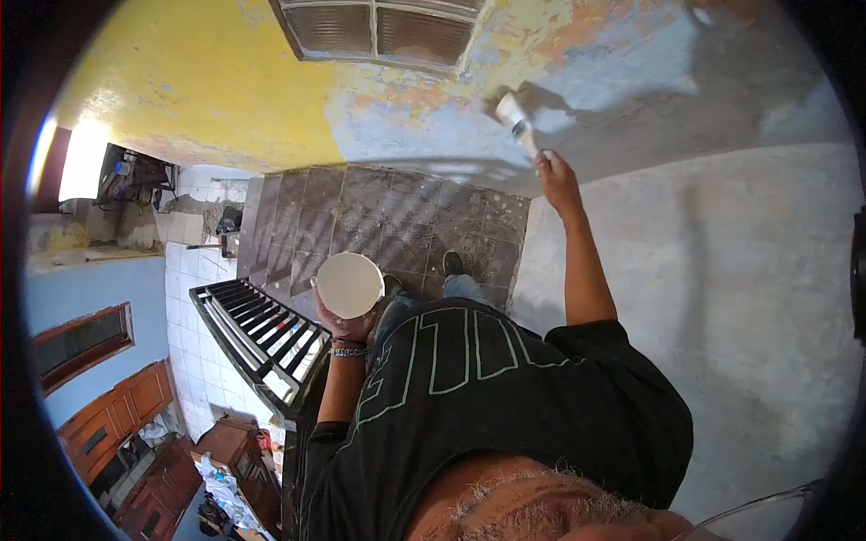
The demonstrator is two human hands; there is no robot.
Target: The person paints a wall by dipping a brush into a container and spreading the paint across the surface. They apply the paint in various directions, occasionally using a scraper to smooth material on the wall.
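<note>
With my right hand point(561, 187) I grip the handle of a paintbrush point(516, 119), raised toward the wall point(424, 122). Its pale bristles point up and left, overlapping the patchy stretch of wall below the window. My left hand point(352, 326) holds a round tub of off-white paint point(350, 284) from beneath and the side, in front of my body. The paint's surface looks smooth, and the tub is level. Most of the left fingers are hidden under the tub.
A black metal railing point(257, 329) stands close at my left. Dark floor tiles point(379, 212) lie underfoot. Above is a window point(419, 34) with ribbed panes. A pale wall point(686, 261) rises at my right. Wooden furniture point(239, 460) sits beyond the railing, on a lower level.
</note>
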